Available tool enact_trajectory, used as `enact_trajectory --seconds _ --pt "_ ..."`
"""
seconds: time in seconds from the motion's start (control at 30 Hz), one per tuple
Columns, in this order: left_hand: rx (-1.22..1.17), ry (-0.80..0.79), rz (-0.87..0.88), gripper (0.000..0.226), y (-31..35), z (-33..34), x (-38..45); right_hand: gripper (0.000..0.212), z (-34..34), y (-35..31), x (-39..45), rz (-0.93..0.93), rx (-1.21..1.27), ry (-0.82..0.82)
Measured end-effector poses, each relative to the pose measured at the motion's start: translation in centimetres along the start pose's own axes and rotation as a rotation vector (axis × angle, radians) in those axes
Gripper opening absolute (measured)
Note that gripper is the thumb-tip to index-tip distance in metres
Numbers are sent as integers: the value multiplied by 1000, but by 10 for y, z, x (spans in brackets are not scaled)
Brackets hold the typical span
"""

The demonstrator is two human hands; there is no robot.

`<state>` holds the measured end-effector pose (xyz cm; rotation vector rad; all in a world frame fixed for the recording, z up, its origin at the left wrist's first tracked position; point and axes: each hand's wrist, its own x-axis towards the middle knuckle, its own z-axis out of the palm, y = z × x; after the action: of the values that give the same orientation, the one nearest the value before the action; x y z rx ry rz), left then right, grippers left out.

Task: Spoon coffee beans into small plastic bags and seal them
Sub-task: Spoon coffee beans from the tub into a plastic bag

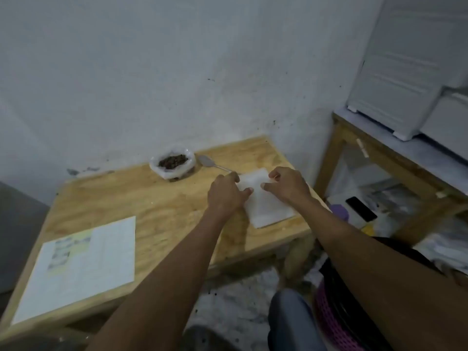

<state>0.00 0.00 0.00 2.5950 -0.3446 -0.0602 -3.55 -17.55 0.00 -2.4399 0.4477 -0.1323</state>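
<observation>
A stack of small clear plastic bags (268, 206) lies flat on the wooden table (152, 198) near its right edge. My left hand (225, 195) rests at the stack's left side, thumb on the top bag. My right hand (286, 184) pinches the top bag's upper right part with curled fingers and thumb. Behind them, a plastic bag of dark coffee beans (173, 162) stands open by the wall. A metal spoon (211, 163) lies on the table just right of it, handle pointing toward my left hand.
A printed sheet (83, 264) lies on the table's front left. To the right stands a wooden shelf unit (379, 153) with white boxes (395, 92) on top and a dark phone (361, 209) lower down. A pink basket (336, 323) and my knee (291, 317) are below.
</observation>
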Motion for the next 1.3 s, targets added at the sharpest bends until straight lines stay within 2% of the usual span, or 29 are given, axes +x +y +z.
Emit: enact_trajectory --seconds 0.27,0.5,0.73,0.83,0.9,0.97,1.03,1.17,1.23,1.3 --pt "10 120 -56 38 16 8 -15 44 5 -6 -10 -22 -115 45" --pt "51 149 -78 30 30 2 -21 43 4 -11 -14 -46 -197 117" --pt "-24 242 -54 18 33 1 -20 34 -1 -21 -18 -47 -168 239" --pt "-170 335 -30 18 33 0 -17 20 -7 -28 -17 -35 -54 324" --pt "-364 397 -32 11 33 -4 -12 8 -13 -34 -14 -27 68 352" --pt "-644 420 -93 12 34 -13 -6 11 -21 -41 -11 -26 201 363" --pt "-897 419 -172 24 33 -26 0 14 -29 -51 -9 -40 339 351" --pt "-1126 455 -199 32 31 -61 3 20 -49 -79 -10 -79 701 210" --pt "-1153 437 -158 29 26 -82 0 15 -62 -95 -11 -74 900 80" --pt "-1128 398 -86 27 18 -101 -6 14 -74 -110 -14 -100 930 -60"
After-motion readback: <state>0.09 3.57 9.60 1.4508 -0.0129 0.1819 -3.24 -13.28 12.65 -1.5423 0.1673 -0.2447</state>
